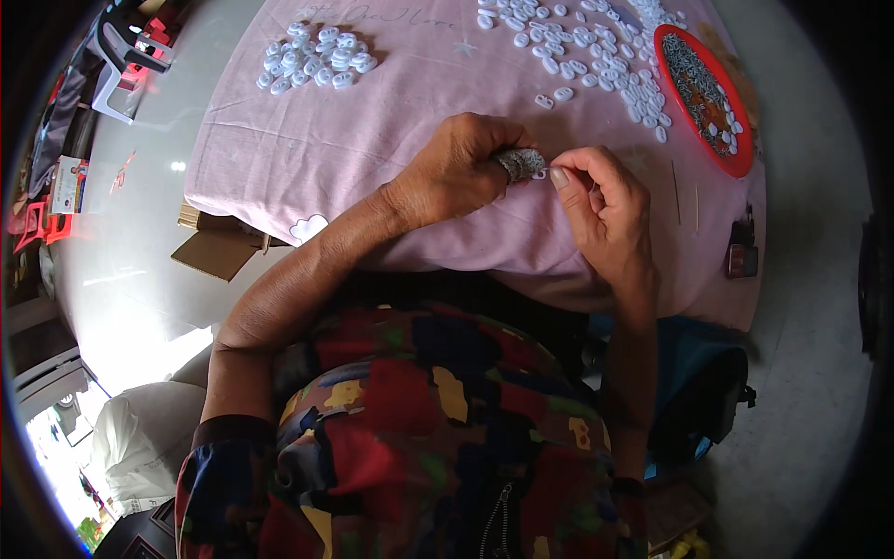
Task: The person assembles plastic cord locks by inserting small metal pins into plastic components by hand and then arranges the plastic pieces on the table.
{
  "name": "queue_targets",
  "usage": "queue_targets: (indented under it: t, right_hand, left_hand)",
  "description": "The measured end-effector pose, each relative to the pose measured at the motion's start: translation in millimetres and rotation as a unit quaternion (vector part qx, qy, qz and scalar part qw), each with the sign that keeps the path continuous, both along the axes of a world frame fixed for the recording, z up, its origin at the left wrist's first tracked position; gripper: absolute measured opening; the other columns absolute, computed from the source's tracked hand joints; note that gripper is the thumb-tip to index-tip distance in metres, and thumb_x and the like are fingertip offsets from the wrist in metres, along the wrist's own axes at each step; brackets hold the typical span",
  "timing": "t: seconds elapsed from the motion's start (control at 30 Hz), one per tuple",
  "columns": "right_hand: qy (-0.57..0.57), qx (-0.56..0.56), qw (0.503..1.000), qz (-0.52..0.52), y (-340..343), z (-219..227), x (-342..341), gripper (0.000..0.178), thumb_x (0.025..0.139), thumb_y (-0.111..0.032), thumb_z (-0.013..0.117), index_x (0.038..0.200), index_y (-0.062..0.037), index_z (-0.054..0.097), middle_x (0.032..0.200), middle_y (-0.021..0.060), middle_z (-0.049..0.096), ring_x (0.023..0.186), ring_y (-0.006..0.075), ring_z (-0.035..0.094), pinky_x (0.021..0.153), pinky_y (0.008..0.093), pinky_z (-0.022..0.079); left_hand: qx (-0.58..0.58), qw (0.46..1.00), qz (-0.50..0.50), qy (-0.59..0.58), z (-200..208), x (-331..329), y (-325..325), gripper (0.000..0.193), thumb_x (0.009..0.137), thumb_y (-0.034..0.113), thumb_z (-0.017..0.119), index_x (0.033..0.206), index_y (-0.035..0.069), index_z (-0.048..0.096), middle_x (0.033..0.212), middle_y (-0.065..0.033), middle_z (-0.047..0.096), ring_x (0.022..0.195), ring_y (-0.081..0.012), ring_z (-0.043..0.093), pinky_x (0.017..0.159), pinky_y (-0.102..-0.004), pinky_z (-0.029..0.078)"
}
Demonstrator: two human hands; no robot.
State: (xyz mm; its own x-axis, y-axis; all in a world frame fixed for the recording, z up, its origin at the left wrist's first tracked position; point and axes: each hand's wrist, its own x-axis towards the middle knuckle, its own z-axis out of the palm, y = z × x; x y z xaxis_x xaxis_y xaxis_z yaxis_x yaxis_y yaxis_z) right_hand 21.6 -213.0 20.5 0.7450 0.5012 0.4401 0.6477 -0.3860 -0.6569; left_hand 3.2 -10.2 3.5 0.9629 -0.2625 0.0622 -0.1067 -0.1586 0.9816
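Above the near part of the pink cloth, my left hand (456,168) is closed around a short, grey speckled, roll-shaped thing (523,162), whose kind I cannot make out. Just to its right, my right hand (610,210) pinches with thumb and forefinger at a small pale piece (540,174) by the end of the grey thing. The pinched part is mostly hidden by the fingertips. Beyond my left hand is a heap of white oval plastic pieces (317,61). Many more white oval pieces (596,47) lie scattered at the far right, a pair of them (563,94) nearer my hands.
A red tray (744,158) at the right holds small grey metal bits and some white ovals. Two thin needle-like rods (677,191) and a small dark box (742,261) lie on the cloth (400,84). A cardboard box (219,253) stands below its left edge; a blue-black bag (698,401) sits lower right.
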Motion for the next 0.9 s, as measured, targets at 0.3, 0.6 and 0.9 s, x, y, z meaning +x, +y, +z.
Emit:
queue_targets:
  t: [0.3, 0.6, 0.9]
  right_hand:
    - [-0.029, -0.006, 1.0, -0.007, 3.1, -4.6, 0.3, 0.003, 0.089, -0.004, 0.062, 0.088, -0.0019, 0.06, 0.071, 0.0028, 0.054, 0.057, 0.0074, 0.045, 0.05, 0.022, 0.034]
    - [-0.06, 0.029, 0.998, -0.005, 10.9, -13.2, -1.9, 0.001, 0.088, -0.002, 0.061, 0.089, -0.0017, 0.061, 0.072, 0.0058, 0.055, 0.058, 0.0123, 0.051, 0.052, 0.0251, 0.041]
    - [0.05, 0.077, 0.994, -0.052, 11.4, -16.2, -6.3, 0.005, 0.092, -0.005, 0.061, 0.091, -0.0002, 0.061, 0.075, -0.001, 0.055, 0.062, 0.0049, 0.047, 0.055, 0.021, 0.039]
  left_hand:
    - [0.002, 1.0, -0.008, 0.017, 1.2, 0.9, 0.6, 0.024, 0.074, -0.011, 0.057, 0.094, -0.002, 0.067, 0.077, -0.01, 0.066, 0.071, -0.0121, 0.061, 0.064, -0.0275, 0.049]
    - [-0.007, 1.0, 0.003, 0.013, 1.6, 0.1, -1.2, 0.017, 0.079, -0.007, 0.062, 0.093, -0.002, 0.067, 0.077, -0.0085, 0.065, 0.072, -0.0109, 0.06, 0.064, -0.027, 0.049]
    - [-0.106, 0.984, -0.028, 0.14, 8.3, 3.7, 4.7, 0.014, 0.093, 0.001, 0.055, 0.102, -0.002, 0.066, 0.079, -0.005, 0.066, 0.069, -0.0077, 0.058, 0.059, -0.0221, 0.049]
